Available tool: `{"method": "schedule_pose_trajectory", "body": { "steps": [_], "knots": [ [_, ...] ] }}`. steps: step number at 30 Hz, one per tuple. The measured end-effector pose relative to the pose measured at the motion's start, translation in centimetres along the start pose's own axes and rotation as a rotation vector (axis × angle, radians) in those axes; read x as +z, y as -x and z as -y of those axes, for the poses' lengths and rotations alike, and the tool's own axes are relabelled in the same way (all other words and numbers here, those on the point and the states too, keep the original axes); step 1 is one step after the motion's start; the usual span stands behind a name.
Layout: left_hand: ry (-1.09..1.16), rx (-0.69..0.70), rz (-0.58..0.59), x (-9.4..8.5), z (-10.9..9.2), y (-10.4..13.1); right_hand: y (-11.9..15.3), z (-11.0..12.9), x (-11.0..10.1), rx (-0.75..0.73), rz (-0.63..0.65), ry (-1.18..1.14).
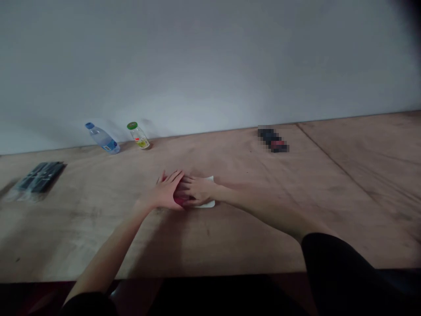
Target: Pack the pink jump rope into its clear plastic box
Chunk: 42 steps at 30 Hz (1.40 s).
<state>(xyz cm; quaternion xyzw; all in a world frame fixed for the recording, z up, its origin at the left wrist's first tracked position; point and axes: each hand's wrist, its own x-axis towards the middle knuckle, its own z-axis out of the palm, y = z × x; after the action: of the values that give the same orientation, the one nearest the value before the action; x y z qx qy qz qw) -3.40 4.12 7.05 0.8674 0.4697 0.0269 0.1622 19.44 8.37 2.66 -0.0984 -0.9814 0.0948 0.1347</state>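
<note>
My left hand (167, 189) lies flat with its fingers stretched out, palm down over the table. My right hand (200, 190) is palm down too, fingers extended toward the left hand and partly under its edge. Beneath the right hand is a flat white piece with rounded corners (209, 204), perhaps paper or card; most of it is covered. A dark red patch (180, 200) shows in the gap between the two hands, and I cannot tell what it belongs to. Neither hand is closed around anything.
A clear plastic bottle with a blue cap (103, 139) and a glass jar with a green lid (140, 137) stand near the wall. At the left lies a dark, plastic-wrapped pack (41, 177). A pixelated dark-and-red object (272, 139) lies back right on the wooden table (230, 245).
</note>
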Motion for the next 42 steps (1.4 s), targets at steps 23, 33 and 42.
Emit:
{"method": "schedule_pose_trajectory", "body": {
  "steps": [23,33,42],
  "knots": [
    [-0.056,-0.577,-0.588,7.7,-8.9,4.0,2.2,1.3,-1.1,0.095,0.091,-0.020],
    [-0.043,-0.564,-0.574,7.5,-9.1,3.9,3.0,0.8,-1.5,0.075,0.013,-0.109],
    [-0.021,-0.566,-0.540,7.5,-9.0,3.9,11.6,0.5,-1.1,0.170,-0.152,-0.144]
  ]
}}
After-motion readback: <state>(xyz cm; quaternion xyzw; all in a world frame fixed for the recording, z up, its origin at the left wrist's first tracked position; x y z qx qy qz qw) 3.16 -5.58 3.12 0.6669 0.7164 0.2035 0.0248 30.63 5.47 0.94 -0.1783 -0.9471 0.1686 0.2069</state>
